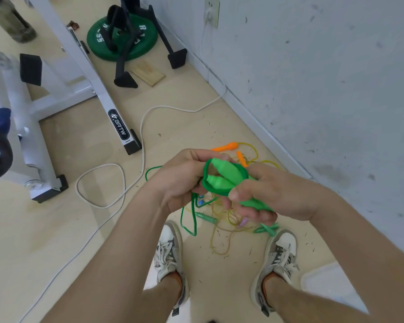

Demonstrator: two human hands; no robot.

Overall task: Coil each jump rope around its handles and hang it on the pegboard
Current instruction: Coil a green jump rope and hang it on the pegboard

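Observation:
Two bright green jump-rope handles (pixel 226 174) lie side by side between my hands at mid-frame. My right hand (pixel 273 193) grips their lower ends. My left hand (pixel 182 178) pinches the green rope (pixel 205 183), which loops once around the handles' tips. The rest of that rope hangs to the floor (pixel 188 220). Below my hands lies a tangle of other ropes: orange handles (pixel 229 145) with a yellow cord (pixel 222 238), and darker green handles (pixel 207 216). No pegboard is in view.
A white bench frame (pixel 98 89) stands at left, with a green weight plate (pixel 124 40) and black stand feet behind it. A white cable (pixel 107 183) snakes across the floor. The scuffed wall (pixel 324 78) runs along the right. My shoes (pixel 168 255) stand beside the tangle.

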